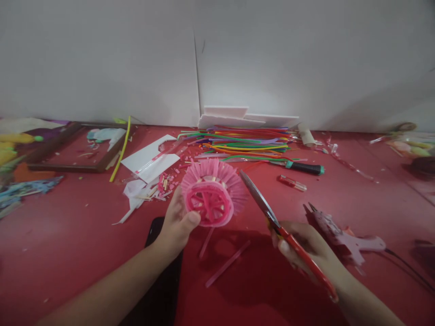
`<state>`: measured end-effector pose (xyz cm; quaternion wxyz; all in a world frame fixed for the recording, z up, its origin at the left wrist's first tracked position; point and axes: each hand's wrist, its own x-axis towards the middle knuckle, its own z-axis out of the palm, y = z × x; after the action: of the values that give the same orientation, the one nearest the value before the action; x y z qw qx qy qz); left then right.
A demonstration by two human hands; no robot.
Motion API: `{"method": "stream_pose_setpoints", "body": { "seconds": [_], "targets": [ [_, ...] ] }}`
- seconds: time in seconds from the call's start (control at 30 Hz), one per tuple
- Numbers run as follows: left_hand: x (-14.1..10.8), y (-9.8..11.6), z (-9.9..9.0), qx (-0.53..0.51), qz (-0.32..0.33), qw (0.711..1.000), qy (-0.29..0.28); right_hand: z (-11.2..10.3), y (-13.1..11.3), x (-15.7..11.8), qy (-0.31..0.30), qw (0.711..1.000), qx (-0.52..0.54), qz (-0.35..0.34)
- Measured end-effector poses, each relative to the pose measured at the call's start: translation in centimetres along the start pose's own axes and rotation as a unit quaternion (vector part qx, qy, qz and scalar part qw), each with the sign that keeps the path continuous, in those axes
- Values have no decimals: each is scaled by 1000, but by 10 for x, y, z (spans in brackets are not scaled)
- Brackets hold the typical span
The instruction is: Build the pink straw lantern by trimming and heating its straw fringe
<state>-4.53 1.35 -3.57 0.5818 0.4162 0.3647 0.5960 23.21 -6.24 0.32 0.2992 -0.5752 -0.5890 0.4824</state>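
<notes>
My left hand (178,224) grips a round pink fringed piece (212,194) at its left side, the thumb on its lower rim. The piece has a pink ring with crossed strips inside and a fan of fringe behind. My right hand (301,244) is wrapped round red-handled scissors (302,256), whose blades point up and left. The blade tip is close to the right edge of the fringe; whether it touches cannot be made out. Two pink strips (227,264) lie on the red table (265,290) below the piece.
Colourful stems (244,142) lie at the back, beside a black-handled tool (305,167). A glue gun (350,240) with a cord lies right. Left are white paper (149,165), pink scraps, a yellow stem (121,149) and a brown frame (68,168). A dark phone-like object is under my left wrist.
</notes>
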Motion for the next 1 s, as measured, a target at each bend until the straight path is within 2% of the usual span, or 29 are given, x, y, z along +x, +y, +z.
{"method": "stream_pose_setpoints", "body": {
  "seconds": [0.13,0.3,0.5,0.63,0.77,0.8,0.83,0.87,1.0],
  "targets": [
    [1,0,3,17,-15,999,26,1,1,0,23,1000,8,8],
    [2,0,1,31,-18,999,-8,2,3,-1,34,999,6,5],
    [2,-2,-1,18,-29,999,23,0,-6,1,24,1000,-1,10],
    [-1,0,2,6,-34,999,6,-1,-6,1,11,1000,-7,7],
    [-7,-1,1,-45,4,999,8,-1,-8,1,-11,999,-30,-16],
    [-8,0,1,-51,5,999,-5,-1,-9,0,-15,999,-32,-24],
    [-8,2,2,-41,-22,998,-45,-1,-9,0,-17,999,-32,-31],
    [-8,4,4,-38,-13,997,-63,-1,-9,0,-19,999,-31,-36],
    [-7,13,10,-37,-4,994,-99,-3,-4,-2,-24,998,-27,-46]
  ]
}}
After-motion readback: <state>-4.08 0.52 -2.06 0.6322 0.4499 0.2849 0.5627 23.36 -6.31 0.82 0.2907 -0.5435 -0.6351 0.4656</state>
